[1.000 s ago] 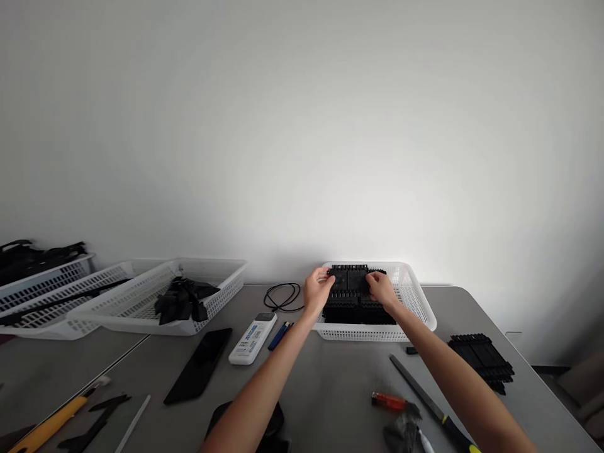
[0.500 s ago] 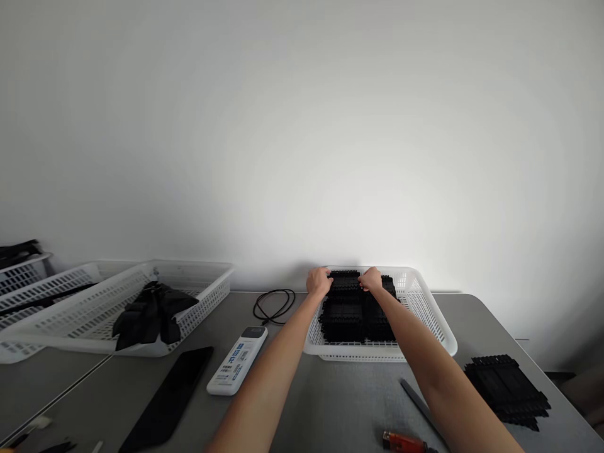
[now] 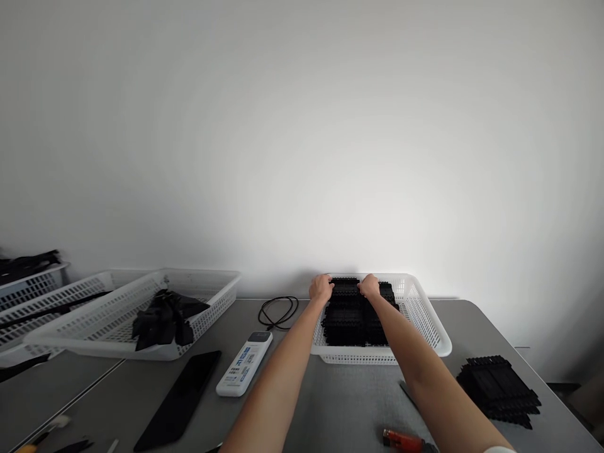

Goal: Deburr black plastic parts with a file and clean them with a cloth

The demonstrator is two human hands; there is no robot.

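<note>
Both hands reach into a white plastic basket [image 3: 427,321] against the wall. My left hand [image 3: 321,287] and my right hand [image 3: 369,285] grip opposite ends of a stack of flat black plastic parts with toothed edges [image 3: 345,287] at the back of the basket. Fingers of both hands are bent round its sides; the fingertips are partly hidden. In front of it, touching or close, lie more stacks of the same black parts [image 3: 343,324]. Another such stack [image 3: 387,294] sits just right of my right hand.
On the grey table at right lies a fanned pile of black parts [image 3: 497,390]. A red-handled tool [image 3: 403,440] is near the front edge. Leftward are a white labelled device [image 3: 245,365], a black cable [image 3: 278,313], a dark flat slab [image 3: 179,399] and a basket holding black pieces [image 3: 167,318].
The view has shifted slightly, so the table things appear a little lower, those at left further right. Both hands stay at the same stack in the basket.
</note>
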